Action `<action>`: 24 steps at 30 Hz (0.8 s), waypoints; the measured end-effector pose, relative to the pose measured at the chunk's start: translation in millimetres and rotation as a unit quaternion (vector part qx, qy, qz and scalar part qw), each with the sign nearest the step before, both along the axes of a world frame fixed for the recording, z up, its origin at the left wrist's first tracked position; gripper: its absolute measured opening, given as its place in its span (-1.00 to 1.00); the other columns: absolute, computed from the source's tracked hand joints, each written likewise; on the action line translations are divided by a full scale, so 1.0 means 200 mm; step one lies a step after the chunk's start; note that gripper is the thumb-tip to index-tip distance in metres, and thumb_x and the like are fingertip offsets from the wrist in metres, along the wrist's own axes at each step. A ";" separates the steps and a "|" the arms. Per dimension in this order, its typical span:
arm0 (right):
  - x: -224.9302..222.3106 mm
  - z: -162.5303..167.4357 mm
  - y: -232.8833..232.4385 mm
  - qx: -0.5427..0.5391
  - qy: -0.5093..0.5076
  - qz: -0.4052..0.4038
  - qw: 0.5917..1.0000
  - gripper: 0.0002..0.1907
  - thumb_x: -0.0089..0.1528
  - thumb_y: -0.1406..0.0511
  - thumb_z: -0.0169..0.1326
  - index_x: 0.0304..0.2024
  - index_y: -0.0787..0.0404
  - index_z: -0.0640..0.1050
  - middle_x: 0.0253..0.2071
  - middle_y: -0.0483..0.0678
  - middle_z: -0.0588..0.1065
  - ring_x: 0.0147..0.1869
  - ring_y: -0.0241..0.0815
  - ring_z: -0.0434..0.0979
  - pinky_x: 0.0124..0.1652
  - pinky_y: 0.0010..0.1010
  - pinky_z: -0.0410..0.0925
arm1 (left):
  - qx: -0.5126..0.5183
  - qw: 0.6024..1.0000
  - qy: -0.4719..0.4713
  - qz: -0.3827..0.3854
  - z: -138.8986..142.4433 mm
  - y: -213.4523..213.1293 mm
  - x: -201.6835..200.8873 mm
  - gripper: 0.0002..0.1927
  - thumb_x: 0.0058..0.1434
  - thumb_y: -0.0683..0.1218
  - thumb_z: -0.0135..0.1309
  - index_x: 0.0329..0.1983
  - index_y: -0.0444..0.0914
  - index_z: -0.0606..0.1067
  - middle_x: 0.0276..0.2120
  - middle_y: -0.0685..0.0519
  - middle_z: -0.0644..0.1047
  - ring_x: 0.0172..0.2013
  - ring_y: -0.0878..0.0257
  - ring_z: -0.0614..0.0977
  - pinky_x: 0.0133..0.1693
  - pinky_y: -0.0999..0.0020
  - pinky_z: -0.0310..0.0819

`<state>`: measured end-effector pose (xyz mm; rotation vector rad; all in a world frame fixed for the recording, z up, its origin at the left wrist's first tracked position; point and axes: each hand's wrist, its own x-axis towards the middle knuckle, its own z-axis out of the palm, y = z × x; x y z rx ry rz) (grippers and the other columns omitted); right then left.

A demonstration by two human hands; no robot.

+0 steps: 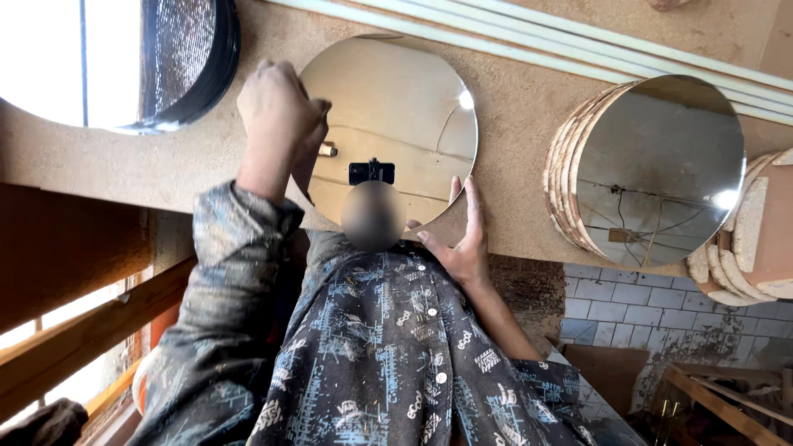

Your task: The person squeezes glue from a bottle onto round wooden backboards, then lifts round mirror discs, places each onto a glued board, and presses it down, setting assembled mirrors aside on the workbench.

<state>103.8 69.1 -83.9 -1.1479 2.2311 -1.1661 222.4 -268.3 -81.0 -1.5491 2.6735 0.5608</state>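
A round mirror (396,107) lies flat on a chipboard bench (512,124) in front of me. My left hand (277,103) is a closed fist at the mirror's upper left rim. A small tan stub (328,149) shows beside the fist; what the fist holds is hidden. My right hand (462,239) grips the mirror's lower right rim, thumb on the glass and fingers stretched along the edge. My patterned shirt (380,347) fills the lower middle of the view.
A stack of round mirrors with chipboard backs (652,165) sits to the right, with more discs (760,239) beyond it. A dark stack of discs (194,58) and a bright mirror (58,58) lie top left. Pale strips (578,49) run along the back. Wooden rails (74,339) and tiled floor (644,306) lie below.
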 end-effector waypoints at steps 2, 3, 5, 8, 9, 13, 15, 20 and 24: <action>0.02 0.02 0.01 0.058 0.146 0.017 0.987 0.18 0.07 -0.06 0.35 0.52 0.22 0.02 0.50 0.34 0.07 0.59 0.35 -0.01 0.46 0.12 0.01 | 0.020 1.000 -0.013 -0.006 -0.01 -0.05 -0.05 -0.41 0.02 0.26 0.43 -0.25 -0.31 0.54 -0.21 -0.09 0.52 -0.15 0.05 0.55 -0.13 0.12 0.48; 0.02 0.02 -0.01 0.061 0.223 0.039 0.972 0.20 0.02 -0.11 0.33 0.50 0.19 0.03 0.48 0.35 0.05 0.55 0.40 -0.02 0.41 0.19 -0.03 | -0.037 0.998 0.021 -0.035 -0.02 -0.08 -0.09 -0.42 -0.05 0.25 0.44 -0.27 -0.30 0.56 -0.18 -0.11 0.53 -0.10 -0.03 0.54 -0.09 0.02 0.42; 0.03 0.02 -0.04 0.048 0.301 0.089 0.948 0.15 0.01 -0.17 0.31 0.47 0.15 0.11 0.47 0.27 0.09 0.52 0.44 -0.02 0.39 0.28 -0.05 | -0.092 0.988 0.094 -0.079 -0.04 -0.10 -0.20 -0.47 -0.07 0.20 0.44 -0.25 -0.28 0.59 -0.14 -0.14 0.55 -0.03 -0.10 0.53 -0.02 -0.06 0.33; 0.03 -0.01 -0.09 0.023 0.297 0.148 0.943 -0.11 0.12 -0.15 0.29 0.37 0.08 0.37 0.50 0.10 0.20 0.57 0.39 0.02 0.44 0.26 -0.01 | -0.023 0.987 0.096 -0.130 -0.08 -0.09 -0.41 -0.53 0.11 0.15 0.37 -0.09 -0.26 0.58 -0.11 -0.15 0.57 0.03 -0.10 0.53 0.16 -0.03 0.27; 0.04 -0.02 -0.11 0.024 0.291 0.154 0.944 -0.23 0.15 -0.12 0.30 0.30 0.04 0.47 0.51 0.09 0.22 0.58 0.37 0.03 0.45 0.22 0.00 | -0.042 0.983 0.103 -0.149 -0.09 -0.08 -0.47 -0.56 0.09 0.13 0.37 -0.13 -0.26 0.59 -0.12 -0.13 0.57 0.04 -0.08 0.53 0.12 -0.04 0.29; 0.02 -0.03 -0.16 0.020 0.299 0.175 0.938 -0.50 0.14 -0.12 0.33 -0.01 -0.04 0.71 0.45 0.05 0.33 0.58 0.26 0.08 0.45 0.17 -0.01 | -0.086 0.975 0.132 -0.159 -0.13 -0.07 -0.56 -0.60 0.02 0.07 0.39 -0.23 -0.28 0.61 -0.11 -0.12 0.55 0.01 -0.06 0.54 -0.02 -0.01 0.41; 0.02 -0.01 -0.16 0.026 0.304 0.183 0.935 -0.55 0.13 -0.11 0.34 -0.06 -0.06 0.71 0.40 -0.01 0.38 0.57 0.22 0.09 0.44 0.17 -0.02 | -0.066 0.978 0.126 -0.151 -0.13 -0.06 -0.56 -0.61 0.02 0.07 0.40 -0.22 -0.27 0.61 -0.09 -0.09 0.55 0.01 -0.04 0.54 -0.06 0.03 0.48; 0.01 0.02 -0.18 0.035 0.295 0.189 0.936 -0.57 0.12 -0.13 0.33 -0.11 -0.10 0.72 0.36 0.00 0.42 0.56 0.22 0.08 0.43 0.21 -0.08 | -0.067 0.986 0.073 -0.137 -0.11 -0.05 -0.57 -0.57 0.06 0.11 0.39 -0.19 -0.28 0.61 -0.10 -0.05 0.54 -0.03 0.04 0.55 -0.13 0.10 0.57; -0.01 0.02 -0.21 0.041 0.286 0.194 0.937 -0.56 0.12 -0.17 0.29 -0.13 -0.12 0.71 0.36 -0.01 0.41 0.56 0.23 0.06 0.43 0.24 -0.13 | -0.067 0.986 0.063 -0.137 -0.09 -0.05 -0.58 -0.57 0.06 0.11 0.39 -0.19 -0.28 0.61 -0.12 -0.03 0.53 -0.03 0.05 0.54 -0.12 0.11 0.56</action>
